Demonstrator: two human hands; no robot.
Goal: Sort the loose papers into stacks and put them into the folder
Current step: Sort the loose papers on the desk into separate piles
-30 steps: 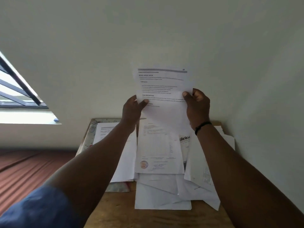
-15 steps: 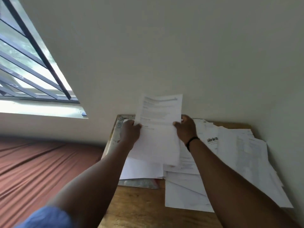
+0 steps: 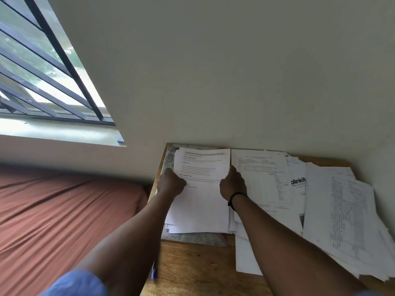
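Observation:
A printed white sheet lies on top of a small stack at the left end of the wooden table. My left hand grips its left edge and my right hand grips its right edge. Under the stack a clear plastic folder shows along the near and left sides. To the right, loose papers spread in an untidy overlapping heap, one of them a sheet with a black "blinkit" logo.
The table stands against a plain wall. A bed with a rust-brown cover lies left of the table. A barred window is at the upper left. A dark pen lies at the table's left edge.
Both hands have lowered the printed sheet from in front of the wall down onto the left stack. The view has swung left and down.

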